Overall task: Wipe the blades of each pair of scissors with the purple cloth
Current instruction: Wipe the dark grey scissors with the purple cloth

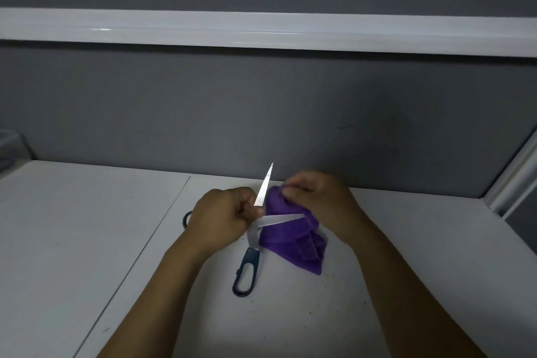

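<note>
White table [87,227], with small dark specks, carries the work. Nearest to me, below the left fingers, one dark handle loop [246,273] of the scissors [263,192] points down toward the table. The other loop [186,218] shows only as a sliver behind the left hand [220,218]. This hand is clenched round the scissors at the pivot. The blades stand apart: one runs rightward from the left fingers across the purple cloth [293,244], the other rises away past the right fingertips. The right hand [316,192] pinches the top of the cloth, which hangs bunched below its fingers, just beside the raised blade.

To wipe well, I think I should fold the cloth over the flat of the raised blade and draw it from pivot to tip, keeping the fingers off the edge.

I cannot tell if the cloth touches that blade, nor if its lower corner rests on the table. The pivot is hidden under the left fingers. Other pairs of scissors are not in view. Beyond the fingers is only the grey wall [261,110].
</note>
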